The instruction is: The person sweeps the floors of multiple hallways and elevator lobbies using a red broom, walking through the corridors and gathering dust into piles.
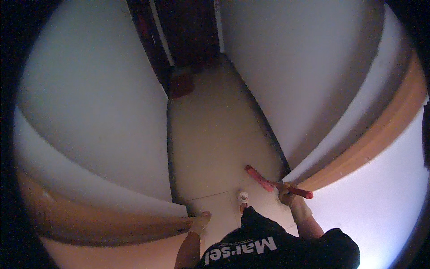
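Note:
My right hand [286, 194] is closed around a long red object [258, 178], possibly a tool. One thick end reaches forward over the floor; the other sticks out to the right of the fist. Its exact kind is unclear in the dim light. My left hand [202, 220] is low beside the end of a wooden door frame [134, 227] on the left. Whether it touches the frame, and how its fingers lie, cannot be made out. Both hands look pale to the wrist, perhaps gloved.
A narrow passage with a tiled floor [215, 134] runs ahead between a left wall [100, 101] and a right wall [285, 84]. Dark skirting edges both. A dark doorway [191, 30] and a reddish mat or patch [182, 85] lie at the far end. Wooden trim [366, 151] curves at right.

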Motion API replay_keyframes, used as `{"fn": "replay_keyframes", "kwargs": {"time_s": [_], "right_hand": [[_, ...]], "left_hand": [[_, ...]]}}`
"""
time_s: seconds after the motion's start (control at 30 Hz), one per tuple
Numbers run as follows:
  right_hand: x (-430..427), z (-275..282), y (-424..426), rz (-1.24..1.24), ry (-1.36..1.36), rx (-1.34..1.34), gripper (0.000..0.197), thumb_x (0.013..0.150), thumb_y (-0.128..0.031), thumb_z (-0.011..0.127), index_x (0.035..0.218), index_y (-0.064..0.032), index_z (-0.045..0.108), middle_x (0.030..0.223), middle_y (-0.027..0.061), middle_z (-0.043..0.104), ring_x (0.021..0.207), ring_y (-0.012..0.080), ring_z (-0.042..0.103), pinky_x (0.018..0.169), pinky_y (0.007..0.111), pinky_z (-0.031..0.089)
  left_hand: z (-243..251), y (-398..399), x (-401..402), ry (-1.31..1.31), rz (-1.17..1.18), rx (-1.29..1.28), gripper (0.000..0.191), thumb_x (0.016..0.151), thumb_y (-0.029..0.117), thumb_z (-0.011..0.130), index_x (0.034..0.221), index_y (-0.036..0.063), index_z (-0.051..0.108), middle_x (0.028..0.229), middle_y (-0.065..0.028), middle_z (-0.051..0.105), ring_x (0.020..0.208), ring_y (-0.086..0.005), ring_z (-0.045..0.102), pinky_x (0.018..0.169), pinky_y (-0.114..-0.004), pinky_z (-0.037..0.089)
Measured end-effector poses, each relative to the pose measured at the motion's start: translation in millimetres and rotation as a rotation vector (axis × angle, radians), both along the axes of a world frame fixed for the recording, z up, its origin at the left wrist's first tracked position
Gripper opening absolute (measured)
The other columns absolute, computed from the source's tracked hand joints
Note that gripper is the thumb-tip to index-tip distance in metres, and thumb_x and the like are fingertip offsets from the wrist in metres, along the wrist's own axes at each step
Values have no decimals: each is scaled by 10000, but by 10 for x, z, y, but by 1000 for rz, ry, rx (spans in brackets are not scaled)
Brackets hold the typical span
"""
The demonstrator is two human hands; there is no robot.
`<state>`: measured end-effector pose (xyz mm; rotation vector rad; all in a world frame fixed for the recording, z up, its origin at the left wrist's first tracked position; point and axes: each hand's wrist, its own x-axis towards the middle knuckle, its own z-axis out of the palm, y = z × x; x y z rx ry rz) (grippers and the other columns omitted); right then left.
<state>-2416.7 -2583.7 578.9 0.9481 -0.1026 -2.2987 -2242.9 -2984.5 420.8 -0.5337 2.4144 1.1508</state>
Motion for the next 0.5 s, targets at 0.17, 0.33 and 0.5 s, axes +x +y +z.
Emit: {"fn": "replay_keyframes", "kwargs": {"time_s": [0.17,0.33,0.5], "right_hand": [[-1411,-500,-654,212,278,-229,179,742,-167,479,825,-10,496,614,32,534,479,140,512,429,244,447],[-2582,-774,-1201,335,482,17,175,746,-160,495,811,3,497,631,38,544,483,143,520,393,243,437],[-3307,-793,-1697,582,632,687,162,773,-153,493,798,7,494,636,60,552,477,141,530,428,211,442]], "left_hand": [[655,-233,-682,-320,431,194,343,781,267,515,1029,30,528,955,-148,560,863,-226,534,714,-338,426],[725,-766,-1238,-391,585,321,256,771,237,519,892,14,557,795,-78,566,722,-172,532,617,-287,424],[-224,-1112,-1639,-325,851,559,208,767,269,513,771,68,566,669,-28,542,558,-115,484,466,-252,371]]}}
